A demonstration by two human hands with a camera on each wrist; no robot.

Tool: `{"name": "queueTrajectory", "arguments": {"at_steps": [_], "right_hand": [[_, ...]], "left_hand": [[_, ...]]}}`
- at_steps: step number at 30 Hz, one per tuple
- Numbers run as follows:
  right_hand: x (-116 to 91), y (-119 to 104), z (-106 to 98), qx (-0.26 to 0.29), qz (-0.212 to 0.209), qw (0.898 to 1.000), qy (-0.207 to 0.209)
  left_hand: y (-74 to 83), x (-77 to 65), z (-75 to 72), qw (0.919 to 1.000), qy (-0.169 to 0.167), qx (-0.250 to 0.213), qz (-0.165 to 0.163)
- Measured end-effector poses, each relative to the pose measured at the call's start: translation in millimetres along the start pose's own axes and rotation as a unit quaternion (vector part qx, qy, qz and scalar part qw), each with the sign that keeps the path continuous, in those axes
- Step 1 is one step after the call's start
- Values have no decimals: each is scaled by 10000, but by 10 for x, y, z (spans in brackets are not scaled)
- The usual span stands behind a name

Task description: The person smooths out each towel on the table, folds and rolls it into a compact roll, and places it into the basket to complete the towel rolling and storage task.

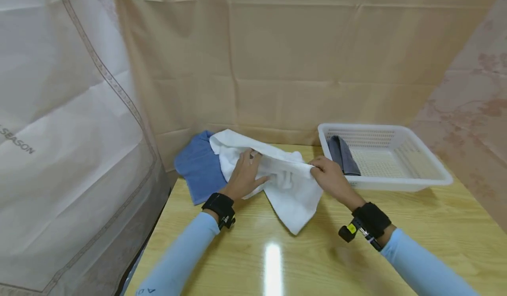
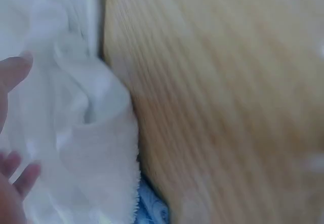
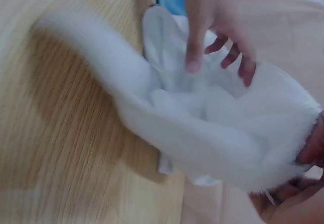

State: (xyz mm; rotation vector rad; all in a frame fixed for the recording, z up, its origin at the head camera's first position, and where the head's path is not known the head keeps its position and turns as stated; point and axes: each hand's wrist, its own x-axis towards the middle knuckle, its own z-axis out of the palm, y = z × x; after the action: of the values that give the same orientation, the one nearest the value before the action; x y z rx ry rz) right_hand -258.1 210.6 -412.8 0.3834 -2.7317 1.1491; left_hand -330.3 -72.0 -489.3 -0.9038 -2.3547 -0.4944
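A white towel [image 1: 295, 203] lies crumpled across the middle of the table, one corner hanging toward the front. My right hand [image 1: 332, 179] pinches its edge between thumb and fingers, lifting that side, as the right wrist view also shows. Over the towel's left part is my left hand [image 1: 245, 177], its fingers spread and loosely bent; in the right wrist view this left hand [image 3: 217, 26] has a gap between thumb and fingers with no cloth gripped. A blue towel [image 1: 202, 168] lies partly beneath the white one on the left.
A white plastic basket [image 1: 396, 184] stands at the back right, with a folded dark grey cloth [image 1: 342, 155] against its left wall. Beige sheeting [image 1: 285, 67] hangs behind the wooden table [image 1: 237, 252], and pale sheeting [image 1: 71, 155] hangs at the left.
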Motion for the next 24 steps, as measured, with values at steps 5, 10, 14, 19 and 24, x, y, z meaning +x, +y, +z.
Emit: {"name": "queueTrajectory", "arguments": {"at_steps": [5,10,14,19,24], "right_hand": [[-143,-62,-173,578,-383,9976,-54],[-233,-113,-360,966,-670,9921,-428],[-317,-118,-538,892,-480,9919,-770],[-386,19,-790,342,-86,9925,-1166],[-478,138,-1097,-476,-209,9908,-1251]], "left_hand": [[-127,58,-78,9966,535,240,-575],[-246,167,-226,9956,-889,-29,-303],[-340,135,-243,9765,-2133,-309,-22],[-426,21,-294,9722,-2110,-996,176],[-440,-30,-499,9640,-2217,-1467,94]]}}
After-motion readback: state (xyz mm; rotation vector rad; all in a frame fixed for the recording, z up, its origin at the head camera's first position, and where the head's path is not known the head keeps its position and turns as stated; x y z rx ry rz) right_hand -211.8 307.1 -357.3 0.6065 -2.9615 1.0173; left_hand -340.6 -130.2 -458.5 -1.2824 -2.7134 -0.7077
